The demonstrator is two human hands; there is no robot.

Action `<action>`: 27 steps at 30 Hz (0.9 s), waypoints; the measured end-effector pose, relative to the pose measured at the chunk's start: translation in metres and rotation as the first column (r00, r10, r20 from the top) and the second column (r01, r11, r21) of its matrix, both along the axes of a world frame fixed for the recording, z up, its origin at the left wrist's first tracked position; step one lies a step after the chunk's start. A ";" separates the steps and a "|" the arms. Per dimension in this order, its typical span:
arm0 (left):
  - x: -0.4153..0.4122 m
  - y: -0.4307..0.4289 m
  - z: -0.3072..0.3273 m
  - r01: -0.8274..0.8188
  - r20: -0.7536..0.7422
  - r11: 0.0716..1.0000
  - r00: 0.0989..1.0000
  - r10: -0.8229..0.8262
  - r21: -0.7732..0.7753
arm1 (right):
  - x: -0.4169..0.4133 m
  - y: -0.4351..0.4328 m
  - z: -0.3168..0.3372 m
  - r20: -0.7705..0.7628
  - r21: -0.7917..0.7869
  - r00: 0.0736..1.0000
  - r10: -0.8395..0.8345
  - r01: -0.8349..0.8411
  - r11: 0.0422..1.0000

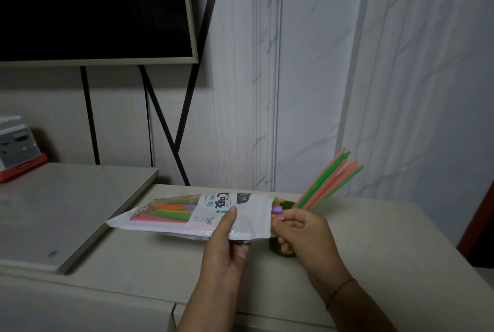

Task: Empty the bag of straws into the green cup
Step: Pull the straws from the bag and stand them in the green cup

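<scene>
Between the two hands, a flat white-and-clear plastic bag (187, 215) with printed lettering lies almost level above the tabletop, its open mouth turned toward the right hand. Coloured plastic straws (167, 211) in pink, green, orange and purple show through its clear part. The left hand (227, 240) grips the bag near the mouth end, thumb pressed on top and fingers curled beneath. The right hand (302, 232) is closed in a narrow pinch, fingertips on the pink and purple straw ends that poke out of the mouth.

Just behind and below the right hand stands a dark green cup (278, 249), mostly hidden by that hand and the end of the bag. A fan of long pink and green straws (328, 179) leans out of it, up and away beyond the right hand. A thin band (340, 290) circles the right wrist.

Under both hands runs a beige tabletop (387, 251). Left of the left hand lies a flat grey slab (66, 214); farther left sits a white device on an orange base (16, 152). Above the left hand hangs a dark screen in a pale frame (93, 5) on thin black legs, against a pale marble-patterned wall (401, 64).
</scene>
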State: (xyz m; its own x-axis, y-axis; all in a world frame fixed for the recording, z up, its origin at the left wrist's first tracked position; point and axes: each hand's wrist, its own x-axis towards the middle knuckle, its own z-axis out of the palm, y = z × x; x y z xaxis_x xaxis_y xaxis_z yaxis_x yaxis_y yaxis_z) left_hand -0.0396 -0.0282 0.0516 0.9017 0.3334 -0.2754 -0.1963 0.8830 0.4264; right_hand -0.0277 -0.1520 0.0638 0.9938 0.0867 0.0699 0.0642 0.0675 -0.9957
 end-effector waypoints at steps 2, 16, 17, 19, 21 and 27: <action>0.000 0.000 0.001 -0.006 -0.007 1.000 1.000 0.006 -0.017 | 0.000 -0.007 0.004 -0.003 0.012 1.000 -0.009 0.009 1.000; -0.008 -0.002 -0.001 -0.052 -0.048 0.996 0.998 0.048 -0.072 | -0.012 -0.013 0.005 -0.107 0.383 0.993 0.050 -0.005 0.924; -0.009 -0.003 -0.001 -0.051 -0.048 0.996 0.998 0.048 -0.071 | -0.013 -0.011 0.003 -0.110 0.384 0.993 0.038 0.007 0.923; -0.011 -0.001 -0.003 -0.059 -0.050 0.995 0.997 0.055 -0.078 | -0.014 -0.014 0.003 -0.111 0.374 0.994 -0.001 0.043 0.926; -0.012 0.005 -0.004 -0.080 -0.048 0.994 0.996 0.077 -0.080 | -0.010 -0.023 0.007 -0.113 0.397 0.993 -0.037 0.079 0.914; -0.013 0.006 -0.003 -0.106 -0.071 0.990 0.992 0.100 -0.089 | -0.004 -0.036 0.019 -0.122 0.493 0.992 -0.021 0.079 0.867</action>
